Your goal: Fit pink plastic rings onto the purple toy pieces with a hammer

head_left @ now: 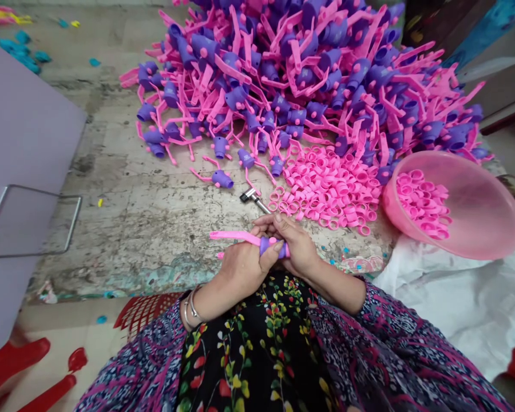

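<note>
Where left hand (244, 264) and right hand (299, 246) meet, just below frame centre, a purple-and-pink piece (266, 246) sits gripped between them. Left: closed round it, thumb bent over the purple body, long pink arm (229, 235) jutting leftward. Right: half-curled about the other end, thumb laid over from above; fingertips partly hidden from where I stand. Forearms angle inward from lower left and lower right; bangles (191, 306) on left wrist. Metal tool (250, 195) just beyond the right fingers; cannot tell whether touching. Farther out: loose pink rings (330, 186) right of centre, pink bowl (489, 229) holding more at right, pile of similar pieces (298, 117) across the top.
</note>
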{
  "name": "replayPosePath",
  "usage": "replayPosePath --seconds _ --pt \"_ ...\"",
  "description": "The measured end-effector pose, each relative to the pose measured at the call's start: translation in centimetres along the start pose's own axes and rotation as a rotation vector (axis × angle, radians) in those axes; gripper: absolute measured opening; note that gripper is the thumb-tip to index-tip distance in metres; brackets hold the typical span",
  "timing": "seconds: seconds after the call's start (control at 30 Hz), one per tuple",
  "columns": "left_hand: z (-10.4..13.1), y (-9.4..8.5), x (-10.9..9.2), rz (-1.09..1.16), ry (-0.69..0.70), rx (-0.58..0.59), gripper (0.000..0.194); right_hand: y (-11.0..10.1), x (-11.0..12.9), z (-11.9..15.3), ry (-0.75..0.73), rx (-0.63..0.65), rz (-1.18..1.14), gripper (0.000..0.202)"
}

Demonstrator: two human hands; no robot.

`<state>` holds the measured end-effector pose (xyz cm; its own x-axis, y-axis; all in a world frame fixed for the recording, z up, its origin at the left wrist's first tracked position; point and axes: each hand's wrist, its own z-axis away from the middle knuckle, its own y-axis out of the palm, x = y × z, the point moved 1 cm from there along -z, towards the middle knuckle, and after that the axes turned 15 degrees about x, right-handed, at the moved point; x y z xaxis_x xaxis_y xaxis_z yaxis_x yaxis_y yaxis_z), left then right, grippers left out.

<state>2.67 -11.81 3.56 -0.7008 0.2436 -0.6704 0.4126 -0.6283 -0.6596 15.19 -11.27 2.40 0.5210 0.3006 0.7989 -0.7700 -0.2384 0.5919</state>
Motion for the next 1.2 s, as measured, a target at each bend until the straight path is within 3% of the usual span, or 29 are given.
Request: replayPosePath --seconds 0.13,0.3,0.47,0.6,0.97,1.07,1.2 --pt "-0.6 0.3 1.2 0.276 0.068 0.011 0.056 0.4 0.9 -0.7 0.049 0.016 -0.042 0.051" --pt "-0.6 1.4 2.1 0.672 -0.026 0.129 0.061 -0.5 2.2 -0.3 0.084 -0.022 -0.081 0.061" --pt "-0.4 1.6 2.2 0.836 -0.119 0.148 0.056 -2.6 1.5 1.3 0.12 -0.086 -0.073 0.059" --pt "-0.4 1.5 2.0 0.879 -0.12 0.148 0.055 -3.2 0.8 2.1 0.143 -0.106 -0.077 0.057" --pt "-0.4 1.5 2.0 0.898 -0.087 0.128 0.056 -2.4 0.4 2.5 0.054 -0.089 0.001 0.038" --pt "-0.4 1.3 1.7 0.828 -0.084 0.122 0.057 -2.1 0.6 2.8 0.013 -0.127 0.191 0.042" --pt "-0.5 1.1 1.4 0.589 -0.031 0.073 0.056 -1.4 1.6 3.1 -0.114 -0.214 0.75 0.044"
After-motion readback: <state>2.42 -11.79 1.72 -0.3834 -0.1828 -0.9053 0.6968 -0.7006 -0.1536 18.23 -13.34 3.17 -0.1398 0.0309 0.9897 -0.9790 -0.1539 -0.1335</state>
